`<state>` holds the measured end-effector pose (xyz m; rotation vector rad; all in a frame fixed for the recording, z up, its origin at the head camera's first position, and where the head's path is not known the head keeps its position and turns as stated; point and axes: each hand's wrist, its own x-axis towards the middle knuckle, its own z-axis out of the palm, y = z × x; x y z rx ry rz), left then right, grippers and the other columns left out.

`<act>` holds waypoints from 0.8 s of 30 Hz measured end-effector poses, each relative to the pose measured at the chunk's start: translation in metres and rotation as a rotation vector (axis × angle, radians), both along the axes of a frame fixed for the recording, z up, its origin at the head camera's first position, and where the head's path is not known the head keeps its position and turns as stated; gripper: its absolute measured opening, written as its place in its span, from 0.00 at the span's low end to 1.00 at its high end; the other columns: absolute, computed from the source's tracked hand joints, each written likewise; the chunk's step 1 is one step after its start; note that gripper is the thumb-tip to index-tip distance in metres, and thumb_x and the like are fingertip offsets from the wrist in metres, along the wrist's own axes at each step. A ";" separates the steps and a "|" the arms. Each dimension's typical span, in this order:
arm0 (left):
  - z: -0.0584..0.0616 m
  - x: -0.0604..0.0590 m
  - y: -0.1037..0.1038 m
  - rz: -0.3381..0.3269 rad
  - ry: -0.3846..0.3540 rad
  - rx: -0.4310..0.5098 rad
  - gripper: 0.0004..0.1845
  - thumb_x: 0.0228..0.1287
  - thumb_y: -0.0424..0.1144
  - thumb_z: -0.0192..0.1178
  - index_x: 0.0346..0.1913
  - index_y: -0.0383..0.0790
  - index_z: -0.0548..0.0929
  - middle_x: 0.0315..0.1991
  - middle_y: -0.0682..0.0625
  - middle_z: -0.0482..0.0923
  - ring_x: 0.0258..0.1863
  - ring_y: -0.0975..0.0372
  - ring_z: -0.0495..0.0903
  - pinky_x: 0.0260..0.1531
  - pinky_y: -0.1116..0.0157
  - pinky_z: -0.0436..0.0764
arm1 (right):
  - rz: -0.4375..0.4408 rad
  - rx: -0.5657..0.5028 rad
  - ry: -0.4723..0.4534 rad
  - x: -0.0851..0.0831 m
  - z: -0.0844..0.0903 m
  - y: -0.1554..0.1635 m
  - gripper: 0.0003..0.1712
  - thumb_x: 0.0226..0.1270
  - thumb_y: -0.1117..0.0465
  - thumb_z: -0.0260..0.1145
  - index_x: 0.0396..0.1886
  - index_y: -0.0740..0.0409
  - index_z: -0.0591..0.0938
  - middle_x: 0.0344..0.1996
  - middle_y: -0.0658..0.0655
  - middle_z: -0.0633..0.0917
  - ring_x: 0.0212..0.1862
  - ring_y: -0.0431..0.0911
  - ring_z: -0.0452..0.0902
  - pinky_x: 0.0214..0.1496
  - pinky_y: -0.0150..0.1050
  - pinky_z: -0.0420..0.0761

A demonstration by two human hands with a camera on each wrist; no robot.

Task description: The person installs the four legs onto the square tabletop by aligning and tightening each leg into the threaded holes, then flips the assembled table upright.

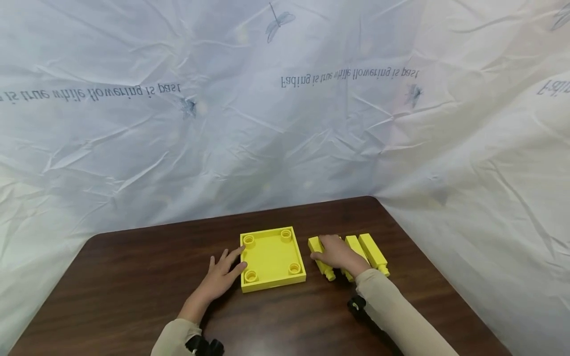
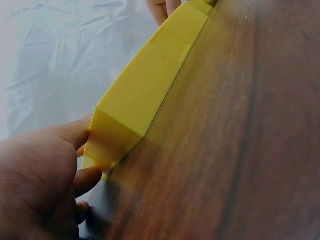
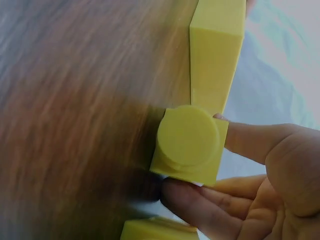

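A yellow square tray (image 1: pixel 269 252), with a raised rim and a round socket in each corner, lies on the table in front of me. My left hand (image 1: pixel 218 277) is at its left side; the fingers are spread, the thumb and a fingertip touching the rim. To the right of the tray, my right hand (image 1: pixel 336 252) pinches the leftmost yellow square post (image 1: pixel 315 244) between thumb and fingers. In the right wrist view, the post's round end (image 3: pixel 187 137) faces the camera. My right hand partly covers a neighbouring post.
Two more yellow posts, the inner one (image 1: pixel 354 244) and the outer one (image 1: pixel 374 254), lie side by side to the right of my right hand. The dark wood table (image 1: pixel 147 277) ends at a printed white sheet (image 1: pixel 267 138) hanging behind and at the right.
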<state>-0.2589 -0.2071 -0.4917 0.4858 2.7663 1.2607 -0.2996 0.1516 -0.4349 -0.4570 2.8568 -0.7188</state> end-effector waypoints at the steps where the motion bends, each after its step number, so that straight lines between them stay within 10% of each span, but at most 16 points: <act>1: 0.000 0.000 0.000 0.001 0.000 0.003 0.34 0.86 0.52 0.50 0.84 0.41 0.59 0.82 0.35 0.57 0.83 0.36 0.36 0.73 0.33 0.20 | -0.004 -0.001 0.004 0.000 0.000 -0.001 0.38 0.77 0.55 0.70 0.74 0.77 0.70 0.70 0.77 0.74 0.72 0.71 0.69 0.70 0.67 0.72; 8: -0.001 -0.001 -0.001 0.001 -0.003 0.005 0.34 0.86 0.53 0.51 0.85 0.42 0.59 0.82 0.36 0.57 0.83 0.37 0.36 0.73 0.33 0.20 | -0.021 0.010 0.058 -0.001 -0.001 -0.006 0.33 0.74 0.59 0.72 0.69 0.77 0.75 0.59 0.75 0.82 0.46 0.58 0.85 0.46 0.51 0.83; 13: -0.002 -0.002 -0.002 0.013 0.012 0.002 0.34 0.85 0.53 0.51 0.84 0.42 0.61 0.81 0.35 0.58 0.83 0.35 0.39 0.73 0.32 0.20 | -0.018 -0.025 0.073 -0.004 0.000 -0.009 0.14 0.74 0.65 0.69 0.52 0.70 0.82 0.28 0.63 0.81 0.20 0.46 0.69 0.25 0.40 0.71; 20: -0.003 -0.004 -0.001 0.006 0.005 0.001 0.35 0.85 0.54 0.51 0.84 0.43 0.60 0.82 0.37 0.58 0.84 0.37 0.39 0.74 0.34 0.20 | -0.012 -0.007 0.066 -0.005 0.002 -0.009 0.33 0.76 0.65 0.67 0.74 0.76 0.70 0.68 0.77 0.76 0.53 0.64 0.83 0.45 0.50 0.79; 24: -0.005 -0.004 -0.001 0.006 0.014 0.006 0.35 0.85 0.54 0.51 0.84 0.42 0.60 0.81 0.36 0.58 0.83 0.36 0.39 0.73 0.33 0.21 | -0.025 -0.047 0.043 -0.006 0.004 -0.009 0.37 0.77 0.64 0.66 0.79 0.71 0.65 0.65 0.74 0.79 0.32 0.53 0.82 0.33 0.44 0.77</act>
